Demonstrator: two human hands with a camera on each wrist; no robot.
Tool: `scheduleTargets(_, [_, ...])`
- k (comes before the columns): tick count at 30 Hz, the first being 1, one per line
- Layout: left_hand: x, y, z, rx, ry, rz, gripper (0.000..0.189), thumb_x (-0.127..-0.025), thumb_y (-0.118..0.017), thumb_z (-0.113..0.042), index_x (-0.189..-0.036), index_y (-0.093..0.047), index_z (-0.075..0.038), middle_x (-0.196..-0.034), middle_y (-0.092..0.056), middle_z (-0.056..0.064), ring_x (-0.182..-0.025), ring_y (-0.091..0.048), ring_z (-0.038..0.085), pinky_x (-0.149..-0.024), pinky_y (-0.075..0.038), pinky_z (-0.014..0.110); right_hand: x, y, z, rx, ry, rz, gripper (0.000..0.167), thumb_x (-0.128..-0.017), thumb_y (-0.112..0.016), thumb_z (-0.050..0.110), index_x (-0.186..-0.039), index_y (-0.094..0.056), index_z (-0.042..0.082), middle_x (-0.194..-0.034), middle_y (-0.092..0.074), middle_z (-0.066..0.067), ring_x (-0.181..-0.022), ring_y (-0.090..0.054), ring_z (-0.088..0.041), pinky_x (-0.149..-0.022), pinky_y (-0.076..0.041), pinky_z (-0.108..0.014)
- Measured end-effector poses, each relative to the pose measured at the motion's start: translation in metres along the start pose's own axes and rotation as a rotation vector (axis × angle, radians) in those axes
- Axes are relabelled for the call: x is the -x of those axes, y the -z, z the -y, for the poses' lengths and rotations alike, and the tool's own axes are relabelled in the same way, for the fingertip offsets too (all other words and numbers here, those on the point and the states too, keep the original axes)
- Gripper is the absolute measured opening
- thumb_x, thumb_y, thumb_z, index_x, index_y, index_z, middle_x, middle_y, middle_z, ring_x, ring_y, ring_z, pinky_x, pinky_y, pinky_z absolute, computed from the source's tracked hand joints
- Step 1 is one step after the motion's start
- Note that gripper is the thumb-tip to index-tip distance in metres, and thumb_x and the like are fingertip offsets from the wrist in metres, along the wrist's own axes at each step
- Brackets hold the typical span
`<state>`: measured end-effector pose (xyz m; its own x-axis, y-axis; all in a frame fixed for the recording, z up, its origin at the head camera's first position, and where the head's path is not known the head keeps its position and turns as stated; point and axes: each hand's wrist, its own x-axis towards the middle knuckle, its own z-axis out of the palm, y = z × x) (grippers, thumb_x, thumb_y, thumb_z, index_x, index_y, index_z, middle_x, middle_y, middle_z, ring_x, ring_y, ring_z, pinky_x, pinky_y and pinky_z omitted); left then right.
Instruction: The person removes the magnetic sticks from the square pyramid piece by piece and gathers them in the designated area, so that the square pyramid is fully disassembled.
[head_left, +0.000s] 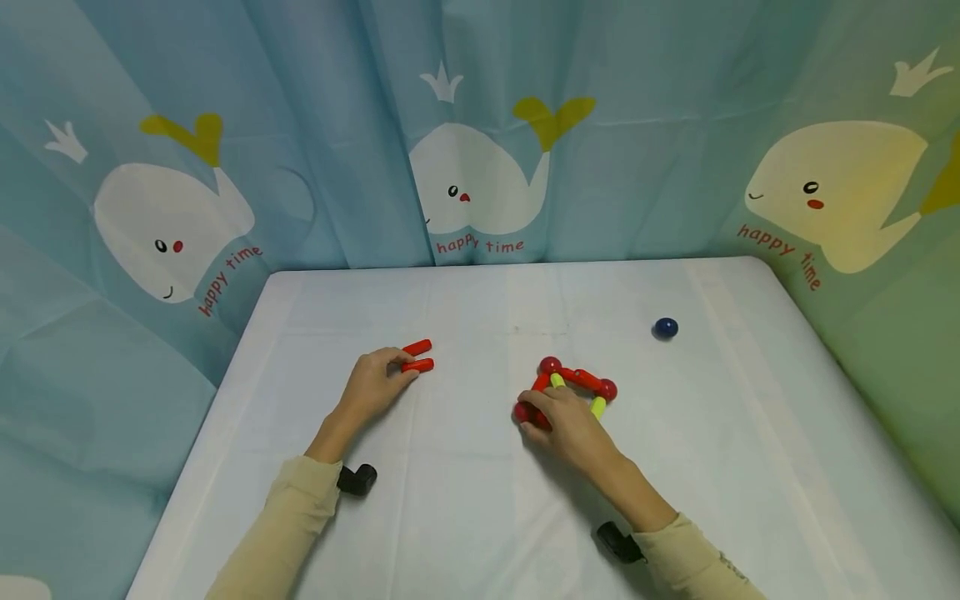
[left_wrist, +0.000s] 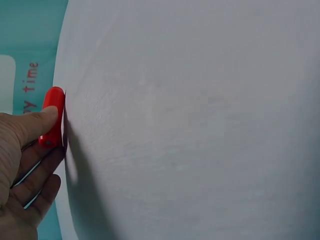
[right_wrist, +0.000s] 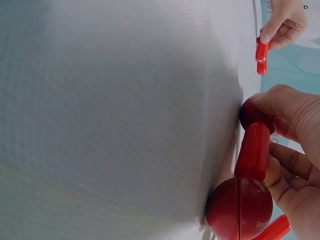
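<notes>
On the white-covered tabletop [head_left: 465, 492], left of the middle, the left hand [head_left: 375, 383] pinches a red rod [head_left: 424, 365], a second red rod [head_left: 420, 347] lying beside it toward the far edge. Farther toward the right edge, the right hand [head_left: 568, 427] grips a frame of red balls joined by red and yellow-green rods [head_left: 582, 380]. A dark blue ball [head_left: 666, 327] rests nearer the far right corner. Beyond the far edge hangs a whale-print curtain [head_left: 645, 192].

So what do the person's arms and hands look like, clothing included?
The left hand and right hand are bare. The left sleeve and right sleeve are beige; the right has small dark markings. A black device shows near each cuff.
</notes>
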<state>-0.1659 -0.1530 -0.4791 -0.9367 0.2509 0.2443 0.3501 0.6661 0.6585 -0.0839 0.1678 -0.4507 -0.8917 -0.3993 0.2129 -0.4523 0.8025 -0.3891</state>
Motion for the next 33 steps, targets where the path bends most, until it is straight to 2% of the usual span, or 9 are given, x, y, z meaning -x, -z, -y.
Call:
scheduleTargets(4, [-0.007,0.003,0.0,-0.018,0.028,0.021,0.02,-0.087,-0.082,-0.007,-0.104,-0.075,0.001,-0.108,-0.075,0.017,-0.102,-0.068,0.034,-0.093,-0.055,0.049,0.0,0.0,0.0,-0.001,0.004,-0.007,0.038,-0.079,-0.088,0.01,-0.113,-0.072,0.004,-0.101,-0.072,-0.012,-0.091,-0.063,-0.028,-0.081,-0.057,-0.041])
scheduleTargets(7, [-0.012,0.005,0.002,-0.043,0.036,0.043,0.021,-0.087,-0.081,-0.007,-0.105,-0.075,0.002,-0.111,-0.074,0.018,-0.107,-0.067,0.036,-0.098,-0.052,0.051,0.0,-0.001,0.0,-0.001,0.003,-0.007,0.038,-0.079,-0.088,0.01,-0.113,-0.072,0.004,-0.101,-0.072,-0.012,-0.091,-0.063,-0.028,-0.082,-0.057,-0.042])
scheduleTargets(13, [-0.018,0.008,0.002,-0.066,0.017,0.074,0.02,-0.087,-0.081,-0.006,-0.106,-0.076,0.002,-0.112,-0.074,0.018,-0.109,-0.067,0.036,-0.099,-0.051,0.051,0.0,-0.001,0.0,-0.003,0.005,-0.008,0.037,-0.079,-0.088,0.01,-0.112,-0.072,0.004,-0.101,-0.072,-0.011,-0.091,-0.062,-0.027,-0.081,-0.057,-0.042])
scheduleTargets(24, [-0.018,0.012,0.0,-0.089,0.022,0.106,0.023,-0.087,-0.08,-0.006,-0.11,-0.075,-0.001,-0.113,-0.074,0.017,-0.107,-0.067,0.036,-0.097,-0.052,0.051,0.001,-0.002,0.0,-0.008,0.007,-0.014,0.038,-0.079,-0.088,0.01,-0.113,-0.072,0.004,-0.102,-0.071,-0.011,-0.091,-0.062,-0.026,-0.079,-0.057,-0.04])
scheduleTargets(28, [-0.014,0.014,-0.004,-0.073,0.055,0.065,0.029,-0.086,-0.083,-0.01,-0.111,-0.074,0.0,-0.114,-0.074,0.017,-0.108,-0.066,0.036,-0.098,-0.052,0.051,0.0,-0.001,-0.001,-0.013,0.008,-0.005,0.037,-0.08,-0.087,0.01,-0.113,-0.072,0.005,-0.102,-0.071,-0.011,-0.091,-0.062,-0.026,-0.08,-0.057,-0.04])
scheduleTargets(31, [-0.009,0.014,-0.011,-0.034,0.068,-0.021,0.03,-0.086,-0.082,-0.012,-0.111,-0.073,0.002,-0.112,-0.074,0.018,-0.11,-0.067,0.036,-0.099,-0.051,0.053,0.0,-0.001,-0.002,-0.014,0.019,-0.003,0.036,-0.08,-0.087,0.01,-0.113,-0.072,0.005,-0.102,-0.071,-0.011,-0.091,-0.062,-0.026,-0.08,-0.057,-0.04])
scheduleTargets(33, [-0.006,0.014,-0.019,0.007,0.042,-0.077,0.027,-0.086,-0.082,-0.011,-0.108,-0.074,0.003,-0.109,-0.075,0.018,-0.107,-0.068,0.037,-0.096,-0.052,0.054,0.001,-0.001,-0.004,-0.015,0.031,-0.003,0.036,-0.08,-0.087,0.009,-0.113,-0.072,0.006,-0.102,-0.071,-0.01,-0.091,-0.062,-0.025,-0.08,-0.056,-0.04])
